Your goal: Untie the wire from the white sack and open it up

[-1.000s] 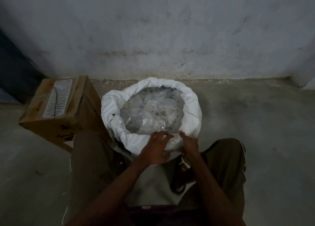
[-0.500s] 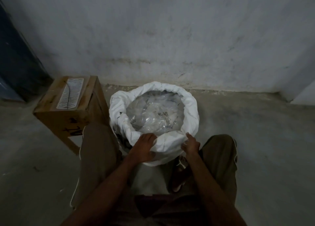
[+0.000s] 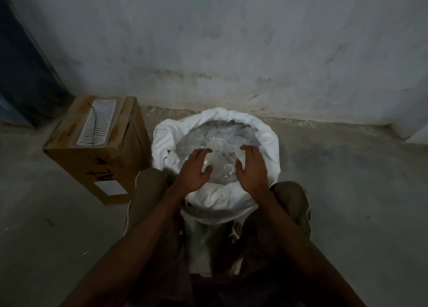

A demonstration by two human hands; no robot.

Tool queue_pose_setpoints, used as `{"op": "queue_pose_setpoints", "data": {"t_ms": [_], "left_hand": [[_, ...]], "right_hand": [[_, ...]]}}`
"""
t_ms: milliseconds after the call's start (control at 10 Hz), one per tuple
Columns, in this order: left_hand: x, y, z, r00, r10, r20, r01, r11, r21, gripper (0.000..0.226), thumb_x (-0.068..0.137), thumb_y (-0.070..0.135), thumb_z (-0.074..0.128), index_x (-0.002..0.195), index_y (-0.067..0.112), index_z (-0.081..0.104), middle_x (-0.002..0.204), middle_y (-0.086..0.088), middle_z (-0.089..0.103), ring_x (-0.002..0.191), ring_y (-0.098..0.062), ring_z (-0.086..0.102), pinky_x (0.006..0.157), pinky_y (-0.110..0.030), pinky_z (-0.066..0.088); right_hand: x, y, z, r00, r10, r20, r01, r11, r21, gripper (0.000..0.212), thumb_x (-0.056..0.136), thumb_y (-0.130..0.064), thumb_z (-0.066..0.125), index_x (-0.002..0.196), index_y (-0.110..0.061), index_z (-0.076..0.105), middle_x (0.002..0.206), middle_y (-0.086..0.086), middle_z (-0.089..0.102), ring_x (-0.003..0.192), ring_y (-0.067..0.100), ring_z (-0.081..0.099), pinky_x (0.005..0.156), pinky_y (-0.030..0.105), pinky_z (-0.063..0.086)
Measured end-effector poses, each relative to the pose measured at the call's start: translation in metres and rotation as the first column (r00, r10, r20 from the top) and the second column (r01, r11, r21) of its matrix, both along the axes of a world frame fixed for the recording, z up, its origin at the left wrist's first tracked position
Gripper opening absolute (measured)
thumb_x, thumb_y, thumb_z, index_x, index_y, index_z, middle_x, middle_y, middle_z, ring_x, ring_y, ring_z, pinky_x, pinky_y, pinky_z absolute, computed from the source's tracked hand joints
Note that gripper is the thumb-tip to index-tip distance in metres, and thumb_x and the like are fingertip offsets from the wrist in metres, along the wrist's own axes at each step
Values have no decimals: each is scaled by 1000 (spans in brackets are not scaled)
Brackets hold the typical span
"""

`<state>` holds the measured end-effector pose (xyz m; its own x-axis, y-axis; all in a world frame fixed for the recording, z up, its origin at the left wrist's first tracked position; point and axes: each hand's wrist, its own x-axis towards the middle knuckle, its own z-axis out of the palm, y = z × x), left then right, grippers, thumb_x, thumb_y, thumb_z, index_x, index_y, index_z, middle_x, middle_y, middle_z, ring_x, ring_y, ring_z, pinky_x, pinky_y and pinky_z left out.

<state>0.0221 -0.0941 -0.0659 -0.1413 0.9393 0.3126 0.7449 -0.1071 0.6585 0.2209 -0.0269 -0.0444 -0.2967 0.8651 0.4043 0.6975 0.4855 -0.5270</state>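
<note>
The white sack (image 3: 264,130) stands on the floor between my knees, its mouth rolled down into a thick rim and wide apart. Inside lies a clear plastic liner bag (image 3: 217,147) with small printed marks. My left hand (image 3: 193,171) and my right hand (image 3: 251,167) hover over the liner inside the rim, fingers spread, palms facing each other a little apart. Neither hand holds anything that I can make out. I see no wire.
A brown cardboard box (image 3: 97,149) with a label and black writing stands just left of the sack, touching my left knee. A grey stained wall (image 3: 231,52) rises behind. A dark panel (image 3: 20,70) leans at far left. Concrete floor (image 3: 359,191) stretches right.
Both hands let go of the sack's near rim and moved forward over the plastic liner, fingers now spread. The view shifted slightly.
</note>
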Motion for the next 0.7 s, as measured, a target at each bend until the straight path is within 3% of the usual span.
{"op": "queue_pose_setpoints", "data": {"t_ms": [100, 200, 300, 400, 500, 700], "left_hand": [[-14, 26, -19, 998, 11, -64, -12, 1000, -10, 53, 91, 27, 63, 142, 23, 48, 142, -3, 50, 133, -20, 44, 108, -44, 40], [-18, 47, -42, 975, 46, -219, -71, 992, -105, 66, 92, 44, 56, 152, 28, 33, 157, 0, 34, 147, -24, 27, 115, -48, 31], [-11, 66, -46, 964, 59, -258, -121, 965, -231, 77, 93, 57, 50, 157, 32, 14, 163, 4, 17, 152, -22, 10, 118, -45, 18], [-15, 83, -40, 972, 93, -215, -156, 942, -298, 78, 93, 58, 52, 157, 31, 14, 164, 7, 15, 153, -19, 5, 120, -47, 19], [-23, 94, -28, 969, 81, -234, -180, 879, -442, 80, 94, 60, 50, 157, 29, 12, 165, 4, 12, 153, -21, 1, 120, -51, 19], [-24, 111, 68, 960, 68, -273, -210, 818, -536, 79, 93, 61, 49, 157, 30, 16, 165, 4, 11, 153, -22, 3, 120, -52, 19]], "right_hand": [[-4, 30, -18, 965, 42, 260, -56, 997, 46, 56, 91, -29, 55, 144, -14, 43, 149, 10, 44, 139, 28, 41, 111, 47, 37], [-10, 50, -45, 938, 65, 341, -63, 998, -15, 68, 91, -31, 55, 154, -22, 29, 162, 5, 25, 151, 26, 18, 116, 51, 26], [-18, 74, -59, 941, 102, 323, -49, 984, -170, 76, 95, -36, 53, 158, -28, 10, 166, -1, 4, 153, 22, -4, 121, 51, 9], [-23, 95, -60, 956, 118, 268, -41, 961, -274, 74, 99, -38, 52, 158, -25, 8, 166, -4, 1, 153, 18, -7, 123, 51, 4], [-24, 104, -49, 941, 89, 327, 36, 933, -359, 78, 98, -42, 54, 158, -19, 10, 167, 0, 2, 153, 21, -5, 123, 51, 5], [-24, 106, 46, 865, 153, 477, 61, 912, -404, 75, 98, -50, 47, 158, -19, 14, 166, 4, 6, 154, 24, 1, 121, 53, 13]]}}
